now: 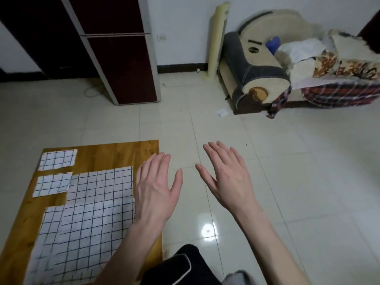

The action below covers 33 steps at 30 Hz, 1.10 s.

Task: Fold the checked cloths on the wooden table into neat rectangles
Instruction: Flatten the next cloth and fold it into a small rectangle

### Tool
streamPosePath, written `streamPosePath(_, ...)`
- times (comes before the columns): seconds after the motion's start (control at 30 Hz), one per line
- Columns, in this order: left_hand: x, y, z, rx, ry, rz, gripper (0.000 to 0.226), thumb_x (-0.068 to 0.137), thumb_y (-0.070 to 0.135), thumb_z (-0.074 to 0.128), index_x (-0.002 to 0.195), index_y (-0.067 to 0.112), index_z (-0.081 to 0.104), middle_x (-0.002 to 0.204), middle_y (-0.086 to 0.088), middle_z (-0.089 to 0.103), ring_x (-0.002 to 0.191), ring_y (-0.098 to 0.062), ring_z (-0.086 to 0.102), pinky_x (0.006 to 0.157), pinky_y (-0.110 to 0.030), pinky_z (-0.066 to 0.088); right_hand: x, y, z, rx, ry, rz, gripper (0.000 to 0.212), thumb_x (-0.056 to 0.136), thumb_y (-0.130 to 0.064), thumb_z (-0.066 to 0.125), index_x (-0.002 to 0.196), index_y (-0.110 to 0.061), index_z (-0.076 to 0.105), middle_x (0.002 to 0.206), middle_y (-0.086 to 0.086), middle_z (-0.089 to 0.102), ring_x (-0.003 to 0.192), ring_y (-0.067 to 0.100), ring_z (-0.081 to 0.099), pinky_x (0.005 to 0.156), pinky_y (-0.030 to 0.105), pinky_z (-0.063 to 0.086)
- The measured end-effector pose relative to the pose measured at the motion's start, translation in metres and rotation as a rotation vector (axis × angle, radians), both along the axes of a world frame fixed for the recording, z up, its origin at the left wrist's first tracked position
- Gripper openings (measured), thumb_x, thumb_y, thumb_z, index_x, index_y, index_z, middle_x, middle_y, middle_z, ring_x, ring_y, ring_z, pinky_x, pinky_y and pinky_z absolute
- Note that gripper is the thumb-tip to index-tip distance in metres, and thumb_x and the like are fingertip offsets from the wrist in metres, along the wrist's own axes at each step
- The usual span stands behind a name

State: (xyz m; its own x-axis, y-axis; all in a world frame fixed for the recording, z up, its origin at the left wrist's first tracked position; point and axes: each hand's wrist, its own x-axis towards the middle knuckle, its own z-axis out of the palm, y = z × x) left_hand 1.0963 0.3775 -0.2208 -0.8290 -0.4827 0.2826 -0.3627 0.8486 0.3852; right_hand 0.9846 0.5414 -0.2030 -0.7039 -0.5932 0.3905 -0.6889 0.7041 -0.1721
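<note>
A low wooden table fills the lower left. A large white checked cloth lies spread flat on it, over another checked cloth that shows at its left. Two small folded checked rectangles lie at the table's far left: one at the back, one nearer. My left hand hovers flat, fingers apart, above the table's right edge and holds nothing. My right hand is open over the tiled floor, right of the table.
A dark red cabinet stands behind the table. A sofa heaped with blankets is at the back right, a cream tower fan beside it. A paper scrap lies on the tiles. My dark-clothed knee is at the bottom.
</note>
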Motion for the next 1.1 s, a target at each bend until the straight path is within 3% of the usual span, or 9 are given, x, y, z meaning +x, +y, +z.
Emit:
streamPosePath(0.3,-0.035,-0.025,0.004,-0.001,-0.031,0.325,0.053,0.103,0.05,0.042,0.14,0.016,0.06,0.143,-0.002,0.061,0.139,-0.022,0.049,0.117,-0.038,0.032,-0.074,-0.065,-0.004,0.031,-0.068,0.288,0.059,0.108,-0.055,0.042,0.147,-0.014,0.057,0.15,0.005,0.059,0.147,0.024,0.047,0.123,0.043,0.033)
streamPosePath(0.43,-0.055,-0.035,0.003,0.013,-0.038,0.5,0.054,0.101,0.052,0.041,0.137,0.017,0.06,0.141,-0.004,0.061,0.135,-0.023,0.052,0.113,-0.045,0.044,-0.113,-0.104,-0.003,0.055,-0.081,0.452,0.06,0.109,-0.057,0.037,0.148,-0.014,0.055,0.152,0.005,0.058,0.148,0.023,0.046,0.124,0.044,0.032)
streamPosePath(0.7,-0.085,-0.031,-0.001,-0.046,-0.005,0.809,0.048,0.105,0.045,0.048,0.136,0.011,0.061,0.137,-0.01,0.063,0.13,-0.025,0.054,0.108,-0.044,0.046,-0.171,-0.147,0.001,0.077,-0.167,0.763,0.057,0.108,-0.054,0.045,0.149,-0.016,0.055,0.154,0.003,0.056,0.149,0.021,0.043,0.127,0.041,0.029)
streamPosePath(0.97,-0.073,-0.019,-0.009,0.014,-0.083,1.084,0.053,0.104,0.047,0.048,0.139,0.01,0.061,0.14,-0.008,0.063,0.133,-0.026,0.054,0.111,-0.045,0.047,-0.178,-0.19,-0.012,0.086,-0.257,1.019,0.056,0.108,-0.053,0.043,0.15,-0.018,0.054,0.155,0.001,0.054,0.15,0.021,0.041,0.128,0.036,0.019)
streamPosePath(1.1,-0.052,-0.021,-0.007,0.05,-0.106,1.203,0.054,0.104,0.048,0.045,0.142,0.012,0.06,0.144,-0.006,0.06,0.137,-0.025,0.051,0.115,-0.047,0.044,-0.156,-0.217,-0.019,0.091,-0.268,1.12,0.056,0.107,-0.052,0.044,0.148,-0.017,0.056,0.154,0.003,0.055,0.147,0.022,0.045,0.127,0.04,0.026)
